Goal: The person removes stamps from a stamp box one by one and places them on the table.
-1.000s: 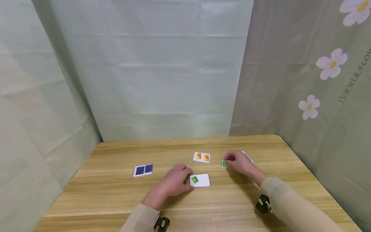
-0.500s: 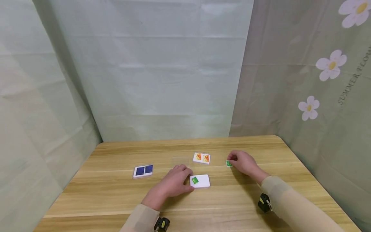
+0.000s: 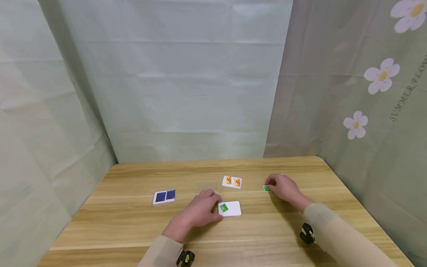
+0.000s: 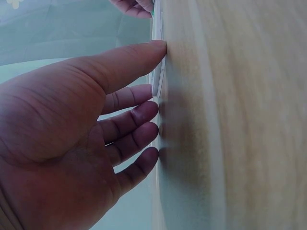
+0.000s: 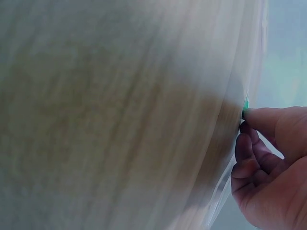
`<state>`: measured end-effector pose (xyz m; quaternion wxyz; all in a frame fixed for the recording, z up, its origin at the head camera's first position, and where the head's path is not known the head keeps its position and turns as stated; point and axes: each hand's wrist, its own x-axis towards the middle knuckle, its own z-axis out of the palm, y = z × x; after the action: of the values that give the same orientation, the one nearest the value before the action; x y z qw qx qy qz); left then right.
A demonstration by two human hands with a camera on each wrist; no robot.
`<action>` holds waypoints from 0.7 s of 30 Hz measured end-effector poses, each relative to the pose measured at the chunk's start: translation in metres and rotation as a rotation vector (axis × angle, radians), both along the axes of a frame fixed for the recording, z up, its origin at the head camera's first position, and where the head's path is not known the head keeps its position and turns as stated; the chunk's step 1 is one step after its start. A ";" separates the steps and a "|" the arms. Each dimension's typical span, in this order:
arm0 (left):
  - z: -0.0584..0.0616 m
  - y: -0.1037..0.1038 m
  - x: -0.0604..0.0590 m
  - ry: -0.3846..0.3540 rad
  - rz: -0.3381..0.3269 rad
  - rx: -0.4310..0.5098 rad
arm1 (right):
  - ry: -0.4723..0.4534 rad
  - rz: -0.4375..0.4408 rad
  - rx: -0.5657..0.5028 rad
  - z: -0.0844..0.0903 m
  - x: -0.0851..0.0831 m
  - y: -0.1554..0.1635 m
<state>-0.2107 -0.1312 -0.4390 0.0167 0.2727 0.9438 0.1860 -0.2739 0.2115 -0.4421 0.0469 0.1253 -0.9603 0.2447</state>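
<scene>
My left hand (image 3: 199, 210) holds a white rounded card (image 3: 235, 208) by its left end, with the thumb at the near corner and the index finger at the far one. A small green square picture piece (image 3: 224, 208) lies tilted on that card's left half. In the left wrist view the other fingertips (image 4: 152, 129) rest on the table beside the card. Farther right, my right hand (image 3: 284, 188) pinches a second green square piece (image 3: 266, 188) between thumb and fingers, low at the tabletop. Part of this piece is hidden by the fingertips.
A white card with two dark blue squares (image 3: 164, 196) lies at the left. Another with two orange pictures (image 3: 231, 181) lies behind my left hand's card, beside a clear flat plate (image 3: 207, 185). Fabric curtains (image 3: 186, 92) stand behind the wooden table (image 3: 140, 230).
My right hand has shifted a little to the right, with the green piece in its pinch. A white card behind it is now almost wholly hidden. My left hand stays in place.
</scene>
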 end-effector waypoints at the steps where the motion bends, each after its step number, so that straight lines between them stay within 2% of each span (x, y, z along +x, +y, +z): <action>1: 0.000 0.000 0.000 -0.002 0.004 -0.001 | 0.001 0.003 0.000 0.000 0.000 0.000; 10: -0.001 -0.002 0.000 -0.005 -0.001 0.011 | 0.000 -0.013 -0.041 0.001 0.003 -0.001; 14: -0.002 -0.002 -0.001 -0.026 0.009 0.017 | 0.037 -0.033 -0.089 0.001 0.006 -0.004; 18: -0.002 -0.002 -0.001 -0.054 0.020 0.034 | 0.063 -0.027 -0.136 0.004 0.015 -0.017; 21: 0.000 -0.003 0.000 -0.063 0.021 0.050 | 0.043 0.006 -0.164 0.006 0.023 -0.033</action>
<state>-0.2105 -0.1341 -0.4395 0.0377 0.2569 0.9407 0.2183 -0.2505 0.1790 -0.4356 0.0770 0.1291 -0.9354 0.3200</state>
